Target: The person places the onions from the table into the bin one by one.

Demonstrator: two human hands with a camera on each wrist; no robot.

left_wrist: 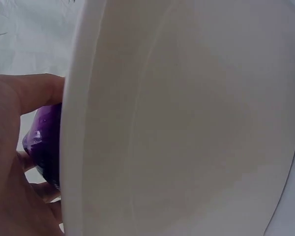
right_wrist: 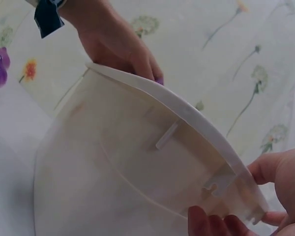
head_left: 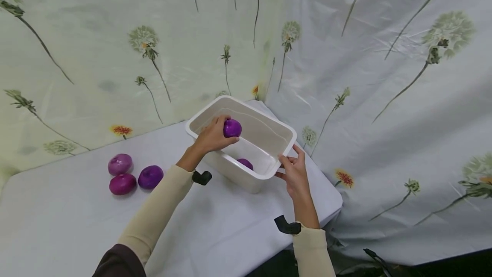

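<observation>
A purple onion [head_left: 232, 128] is in my left hand [head_left: 216, 135], over the near-left side of a white plastic bin [head_left: 226, 163]. In the left wrist view the bin's wall [left_wrist: 196, 118] hides part of this onion [left_wrist: 43, 142], and fingers curl around it. My right hand [head_left: 295, 172] grips the bin's right corner; the right wrist view has its thumb on the rim [right_wrist: 206, 132] and other fingers under it. Inside the bin lies another purple onion [head_left: 245, 164], partly hidden by the near wall.
Three more onions, one pinkish purple [head_left: 120, 164], one magenta [head_left: 123, 184] and one dark purple [head_left: 150, 177], sit together on the white-covered table [head_left: 184, 230] to the left. A dandelion-printed curtain [head_left: 184, 54] hangs behind the table and along its right side.
</observation>
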